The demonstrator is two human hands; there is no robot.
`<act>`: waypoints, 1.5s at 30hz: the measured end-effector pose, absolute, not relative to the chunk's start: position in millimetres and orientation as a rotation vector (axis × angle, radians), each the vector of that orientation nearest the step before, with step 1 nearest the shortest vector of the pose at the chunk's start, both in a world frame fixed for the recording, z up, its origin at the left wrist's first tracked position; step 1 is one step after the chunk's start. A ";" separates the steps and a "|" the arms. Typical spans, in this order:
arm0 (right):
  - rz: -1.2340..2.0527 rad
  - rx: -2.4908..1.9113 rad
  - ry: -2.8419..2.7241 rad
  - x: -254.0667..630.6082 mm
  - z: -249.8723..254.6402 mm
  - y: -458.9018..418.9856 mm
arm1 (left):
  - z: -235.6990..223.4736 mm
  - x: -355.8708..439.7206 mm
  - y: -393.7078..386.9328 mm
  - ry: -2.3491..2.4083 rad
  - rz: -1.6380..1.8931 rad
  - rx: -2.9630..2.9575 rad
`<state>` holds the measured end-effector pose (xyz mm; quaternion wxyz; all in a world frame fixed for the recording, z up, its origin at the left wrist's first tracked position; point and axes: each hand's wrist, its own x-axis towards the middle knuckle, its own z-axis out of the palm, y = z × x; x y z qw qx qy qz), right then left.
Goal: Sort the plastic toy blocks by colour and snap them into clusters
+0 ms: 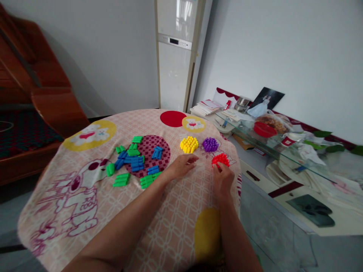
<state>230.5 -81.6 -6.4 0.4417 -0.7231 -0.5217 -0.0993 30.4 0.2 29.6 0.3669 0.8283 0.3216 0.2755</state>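
My right hand [224,179] is closed, its thumb and fingers pinched at the near edge of a tight cluster of small red plastic pegs [221,160]. Left of it, my left hand [184,166] rests over the cloth with loosely stretched fingers, holding nothing that I can see. Just beyond the hands sit a yellow peg cluster [189,144] and a purple peg cluster [210,144], both packed upright. To the left, blue pegs [137,164] and green pegs [121,180] lie on their sides in small rows and groups. My left forearm partly covers the nearest green group.
A patterned tablecloth [181,211] covers the rounded table. At right stands a glass-topped cabinet with papers, a red bowl [264,129], a paper cup [288,139] and a photo [267,99]. A wooden chair [51,90] is at left, a tall white appliance [174,71] behind.
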 end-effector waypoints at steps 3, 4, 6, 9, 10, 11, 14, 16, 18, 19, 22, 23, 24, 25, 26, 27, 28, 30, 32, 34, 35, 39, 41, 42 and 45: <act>-0.305 -1.965 -1.291 230.1 -0.9 -76.8 | 36.2 16.7 11.1 0.884 0.752 2.111; -0.310 -2.028 -1.303 228.9 1.1 -76.3 | 38.0 12.9 14.2 0.901 0.768 2.112; -0.301 -2.160 -1.332 225.5 5.3 -77.0 | 41.1 6.3 19.7 0.940 0.793 2.127; -0.290 -2.336 -1.320 220.0 11.4 -80.4 | 45.8 -4.0 26.9 1.005 0.817 2.143; -0.290 -2.364 -1.305 218.6 12.9 -81.6 | 47.8 -8.6 29.4 1.027 0.825 2.143; -0.293 -2.372 -1.286 217.5 13.8 -82.6 | 50.1 -14.3 31.9 1.052 0.834 2.142; -0.293 -2.261 -1.245 215.9 12.2 -85.1 | 58.4 -38.7 39.6 1.175 0.883 2.140; -0.286 -2.105 -1.261 215.2 7.0 -86.6 | 64.0 -59.8 43.7 1.311 0.937 2.117; -0.264 -1.922 -1.324 213.7 -0.4 -88.2 | 68.1 -81.1 46.2 1.474 0.970 2.073; -0.243 -1.840 -1.370 212.5 -4.4 -89.0 | 69.4 -90.7 46.9 1.556 0.969 2.052; -0.134 -1.692 -1.540 207.8 -14.3 -91.2 | 69.9 -111.2 47.4 1.752 0.898 2.025; -0.093 -1.671 -1.604 206.2 -16.4 -91.9 | 69.2 -114.9 47.3 1.791 0.857 2.031; -0.060 -1.660 -1.663 204.8 -17.9 -92.6 | 68.3 -117.4 47.0 1.816 0.808 2.044; -0.038 -1.655 -1.712 203.6 -18.7 -93.2 | 67.3 -118.8 46.7 1.827 0.754 2.059; -0.028 -1.659 -1.746 202.8 -18.9 -93.9 | 66.4 -119.4 46.2 1.825 0.700 2.076; -0.027 -1.668 -1.765 202.3 -18.9 -94.5 | 65.6 -119.4 45.6 1.813 0.646 2.094; -0.032 -1.680 -1.768 202.0 -18.6 -95.1 | 65.0 -119.0 44.9 1.799 0.594 2.109; -0.045 -1.695 -1.760 201.4 -17.9 -95.9 | 64.4 -117.7 43.7 1.774 0.531 2.141; -0.042 -1.691 -1.766 199.3 -17.3 -96.2 | 64.6 -116.5 43.1 1.769 0.516 2.180; -0.013 -1.664 -1.789 194.1 -16.0 -96.0 | 65.3 -115.9 43.2 1.768 0.528 2.209; 0.005 -1.645 -1.803 190.1 -14.8 -95.6 | 65.8 -116.1 43.4 1.766 0.531 2.212; 0.054 -1.551 -1.902 166.3 -2.8 -91.9 | 68.3 -124.9 43.5 1.768 0.609 2.139; 0.072 -1.480 -1.997 151.6 7.0 -88.8 | 68.8 -136.8 43.1 1.779 0.730 2.048; 0.084 -1.442 -2.050 144.0 12.1 -87.0 | 68.4 -144.8 42.8 1.798 0.802 1.984; 0.131 -1.352 -2.219 120.6 24.6 -81.5 | 64.2 -172.8 42.1 1.897 0.975 1.760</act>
